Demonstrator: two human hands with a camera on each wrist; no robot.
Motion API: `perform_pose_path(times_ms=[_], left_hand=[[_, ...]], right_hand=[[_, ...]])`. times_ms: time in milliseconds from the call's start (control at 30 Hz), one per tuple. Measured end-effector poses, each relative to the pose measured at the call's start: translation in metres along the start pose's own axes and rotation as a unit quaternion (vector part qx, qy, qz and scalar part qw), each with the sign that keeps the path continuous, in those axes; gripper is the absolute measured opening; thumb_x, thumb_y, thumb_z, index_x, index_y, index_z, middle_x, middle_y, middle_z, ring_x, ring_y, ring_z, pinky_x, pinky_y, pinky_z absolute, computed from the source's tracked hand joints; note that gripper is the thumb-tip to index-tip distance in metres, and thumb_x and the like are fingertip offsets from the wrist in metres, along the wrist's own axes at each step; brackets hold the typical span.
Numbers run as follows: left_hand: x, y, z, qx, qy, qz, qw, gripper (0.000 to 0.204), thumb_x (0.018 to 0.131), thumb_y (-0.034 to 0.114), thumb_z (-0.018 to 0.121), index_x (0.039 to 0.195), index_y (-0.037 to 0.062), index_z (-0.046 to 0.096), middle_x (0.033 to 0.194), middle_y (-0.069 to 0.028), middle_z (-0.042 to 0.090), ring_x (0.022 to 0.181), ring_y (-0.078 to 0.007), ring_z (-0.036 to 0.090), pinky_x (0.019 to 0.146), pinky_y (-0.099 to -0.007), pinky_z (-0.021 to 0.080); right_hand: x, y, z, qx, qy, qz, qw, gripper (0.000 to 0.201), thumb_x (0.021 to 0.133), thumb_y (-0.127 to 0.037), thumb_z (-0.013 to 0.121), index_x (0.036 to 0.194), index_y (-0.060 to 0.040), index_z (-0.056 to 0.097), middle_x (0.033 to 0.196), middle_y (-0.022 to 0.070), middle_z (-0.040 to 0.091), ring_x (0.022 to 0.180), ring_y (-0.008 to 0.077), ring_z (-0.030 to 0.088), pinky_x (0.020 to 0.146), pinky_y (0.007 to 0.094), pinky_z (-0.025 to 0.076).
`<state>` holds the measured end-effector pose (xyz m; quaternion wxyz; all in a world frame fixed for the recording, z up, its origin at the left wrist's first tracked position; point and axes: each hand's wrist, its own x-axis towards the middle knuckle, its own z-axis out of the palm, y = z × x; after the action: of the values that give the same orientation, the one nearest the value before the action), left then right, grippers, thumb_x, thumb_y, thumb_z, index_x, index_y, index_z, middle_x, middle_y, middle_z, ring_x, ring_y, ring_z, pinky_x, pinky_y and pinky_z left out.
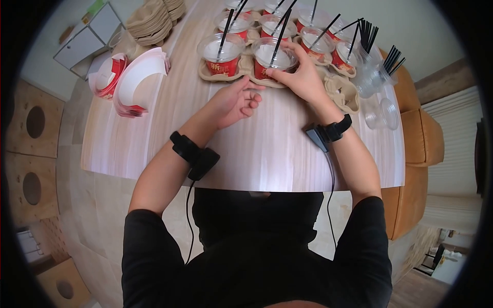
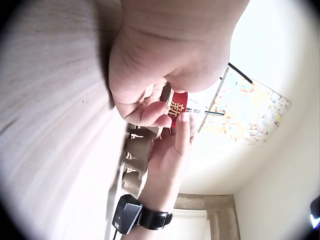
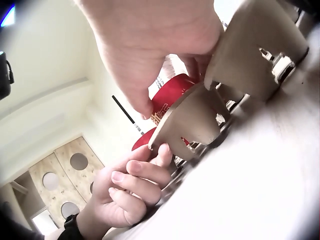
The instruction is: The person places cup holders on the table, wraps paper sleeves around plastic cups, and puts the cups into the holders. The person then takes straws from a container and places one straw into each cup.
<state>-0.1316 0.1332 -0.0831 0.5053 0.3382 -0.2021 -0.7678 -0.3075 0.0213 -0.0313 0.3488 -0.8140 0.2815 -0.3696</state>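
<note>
In the head view, the right hand (image 1: 304,79) grips a red paper cup (image 1: 261,71) with a clear lid and black straw, thumb on its near side, fingers around the far side. That cup sits at the near right corner of a pulp carrier (image 1: 221,78), beside another lidded red cup (image 1: 222,68). The left hand (image 1: 233,105) is at the carrier's near edge, fingers loosely bent; in the right wrist view its fingertips (image 3: 162,150) touch the carrier's rim (image 3: 190,117). The left wrist view shows the red cup (image 2: 177,107) between both hands.
More lidded cups with straws stand behind. An unfilled pulp carrier (image 1: 343,92), clear plastic cups (image 1: 381,115) and black straws (image 1: 394,60) are at the right. Stacked carriers (image 1: 149,23) and nested red-and-white paper cups (image 1: 131,84) lie at the left.
</note>
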Motion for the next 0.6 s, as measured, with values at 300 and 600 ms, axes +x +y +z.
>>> perform_pose_path(times_ms=[300, 600], left_hand=[[0.003, 0.000, -0.008, 0.008, 0.013, 0.024, 1.000, 0.038, 0.102, 0.036, 0.037, 0.110, 0.0031, 0.054, 0.086, -0.0031, 0.058, 0.069, -0.0086, 0.051, 0.054, -0.0200, 0.038], [0.004, 0.002, -0.008, 0.012, 0.007, 0.042, 0.999, 0.043, 0.101, 0.040, 0.036, 0.107, 0.0025, 0.056, 0.094, -0.0058, 0.063, 0.077, -0.0111, 0.059, 0.063, -0.0216, 0.046]], right_hand=[[0.000, 0.011, -0.005, -0.008, 0.012, -0.031, 0.999, 0.072, 0.067, -0.026, 0.083, 0.126, -0.0009, 0.050, 0.120, 0.0163, 0.060, 0.111, 0.0228, 0.058, 0.094, 0.0322, 0.045], [0.001, 0.004, -0.011, 0.028, 0.008, 0.010, 1.000, 0.068, 0.069, -0.024, 0.082, 0.125, -0.0036, 0.050, 0.117, 0.0154, 0.061, 0.107, 0.0201, 0.058, 0.090, 0.0310, 0.047]])
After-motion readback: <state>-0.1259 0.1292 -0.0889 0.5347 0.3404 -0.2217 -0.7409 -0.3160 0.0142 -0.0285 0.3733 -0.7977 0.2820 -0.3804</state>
